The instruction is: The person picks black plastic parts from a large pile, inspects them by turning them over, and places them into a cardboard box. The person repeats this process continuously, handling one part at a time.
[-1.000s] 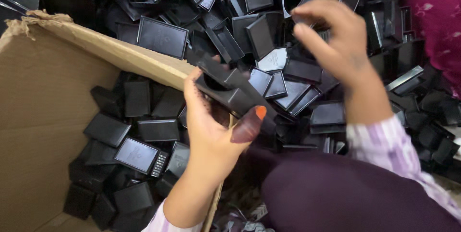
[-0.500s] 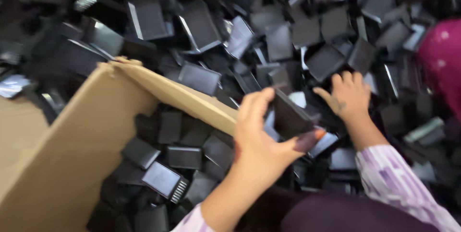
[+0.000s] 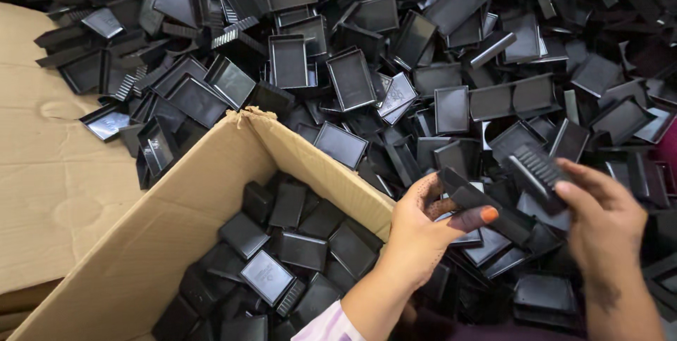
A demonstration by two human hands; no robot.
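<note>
Just past the rim of the open brown cardboard box [image 3: 211, 193], my left hand [image 3: 416, 232] is closed on a flat black plastic piece [image 3: 486, 203], the thumb with its orange-painted nail pressed across the top and the fingers curled beneath. That piece sits above the heap, tilted, running from my left palm toward the right. My right hand [image 3: 603, 217] is beside it, fingers bent over a second black plastic piece with a ribbed face [image 3: 536, 172], which it grips at its right end; the two pieces seem to touch or overlap in the middle, though I cannot tell exactly how they meet. Under both hands spreads a big loose pile of shallow black rectangular plastic trays and lids [image 3: 395, 66], lying at every angle, some open side up, some flipped, a few showing ribbed edges. The box stands at the lower left, its torn corner pointing into the pile, and it holds more of the same black pieces [image 3: 282, 256] stacked loosely on its bottom. Flat brown cardboard sheeting [image 3: 49, 165] lies to the left of the box. A striped pale sleeve cuff [image 3: 328, 327] shows at my left wrist.
</note>
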